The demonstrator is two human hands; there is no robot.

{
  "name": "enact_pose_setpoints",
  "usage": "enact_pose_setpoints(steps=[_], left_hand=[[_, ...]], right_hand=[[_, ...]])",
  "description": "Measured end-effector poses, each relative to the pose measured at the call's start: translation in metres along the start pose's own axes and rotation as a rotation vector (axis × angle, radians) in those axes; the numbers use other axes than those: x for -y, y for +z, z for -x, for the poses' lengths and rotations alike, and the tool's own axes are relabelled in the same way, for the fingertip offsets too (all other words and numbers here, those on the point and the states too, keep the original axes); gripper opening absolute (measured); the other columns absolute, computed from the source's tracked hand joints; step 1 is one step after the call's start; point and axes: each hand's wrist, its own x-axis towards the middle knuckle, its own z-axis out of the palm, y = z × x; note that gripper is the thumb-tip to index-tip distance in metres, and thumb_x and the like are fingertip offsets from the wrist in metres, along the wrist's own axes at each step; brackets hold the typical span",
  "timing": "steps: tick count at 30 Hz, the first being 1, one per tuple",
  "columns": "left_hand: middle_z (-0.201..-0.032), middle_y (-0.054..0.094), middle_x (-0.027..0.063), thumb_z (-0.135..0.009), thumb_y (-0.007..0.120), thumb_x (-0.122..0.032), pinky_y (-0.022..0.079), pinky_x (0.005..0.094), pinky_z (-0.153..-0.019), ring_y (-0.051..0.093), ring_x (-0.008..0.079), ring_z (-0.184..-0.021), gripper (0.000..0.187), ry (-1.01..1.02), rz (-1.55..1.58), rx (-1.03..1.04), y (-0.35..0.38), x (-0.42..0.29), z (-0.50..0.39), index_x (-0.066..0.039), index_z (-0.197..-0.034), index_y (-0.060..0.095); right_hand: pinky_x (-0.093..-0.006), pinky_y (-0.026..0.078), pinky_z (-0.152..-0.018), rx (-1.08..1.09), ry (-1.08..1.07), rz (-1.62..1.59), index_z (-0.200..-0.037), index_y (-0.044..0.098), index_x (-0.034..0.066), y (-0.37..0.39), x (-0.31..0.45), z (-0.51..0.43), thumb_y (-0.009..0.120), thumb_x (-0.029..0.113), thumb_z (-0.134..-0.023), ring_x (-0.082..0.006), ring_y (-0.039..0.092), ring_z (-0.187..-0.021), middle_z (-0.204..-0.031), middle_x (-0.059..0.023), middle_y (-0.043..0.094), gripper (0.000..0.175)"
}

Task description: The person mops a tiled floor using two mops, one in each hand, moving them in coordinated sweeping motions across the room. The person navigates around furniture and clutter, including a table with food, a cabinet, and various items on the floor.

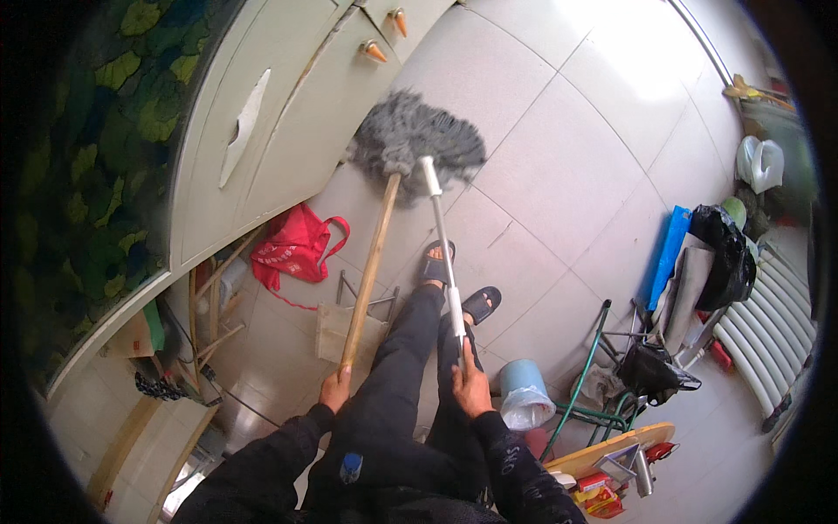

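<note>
My left hand (335, 389) is closed around the lower end of a wooden pole (372, 275). The pole runs up to a dark grey feather duster or mop head (419, 141), fluffy and slightly blurred, on the tiled floor beside the cabinet. In my right hand (471, 386) is a white and silver metal pole (443, 229). Its white upper end lies over the edge of the grey fluffy head; whether the two are joined I cannot tell. The poles stay apart, nearly side by side.
A pale cabinet (301, 111) stands at the left, with a red cloth bag (294, 245) and a small stool (347, 334) below it. At the right are a blue bin (522, 386), a green metal frame (579, 380), black plastic bags (720, 255) and a white radiator (769, 327).
</note>
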Motion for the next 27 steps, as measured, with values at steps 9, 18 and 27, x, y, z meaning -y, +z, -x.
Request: enact_pose_setpoints(steps=[9,18,27], left_hand=[[-0.051,0.046,0.0111,-0.090,0.032,-0.059,0.040,0.0375,-0.039,0.047,0.0219,-0.036,0.065,0.057,0.195,0.054,-0.024,-0.119,-0.097,-0.002,-0.062,0.046],[-0.049,0.040,0.0025,-0.085,0.034,-0.070,0.037,0.0318,-0.029,0.042,0.0151,-0.034,0.061,-0.096,0.494,0.223,0.000,-0.115,-0.073,-0.010,-0.073,0.043],[-0.050,0.042,0.0048,-0.082,0.034,-0.074,0.036,0.0288,-0.034,0.042,0.0165,-0.037,0.065,-0.267,0.544,0.448,0.038,0.028,0.058,-0.010,-0.072,0.042]], right_hand=[[-0.0477,0.046,-0.067,-0.179,-0.111,0.001,-0.141,0.026,0.0133,-0.031,0.054,-0.107,0.051,0.014,-0.086,-0.0438,0.059,-0.074,-0.080,-0.0300,0.059,0.060],[-0.0526,0.024,-0.099,-0.481,-0.473,0.195,-0.139,0.025,0.0022,0.029,0.074,-0.123,0.054,0.011,-0.081,-0.0492,0.053,-0.094,-0.086,-0.0345,0.057,0.065],[-0.0530,0.046,-0.068,-0.069,-0.110,0.269,-0.141,0.026,0.0184,0.051,-0.068,0.035,0.051,0.015,-0.084,-0.0437,0.060,-0.071,-0.076,-0.0259,0.061,0.063]])
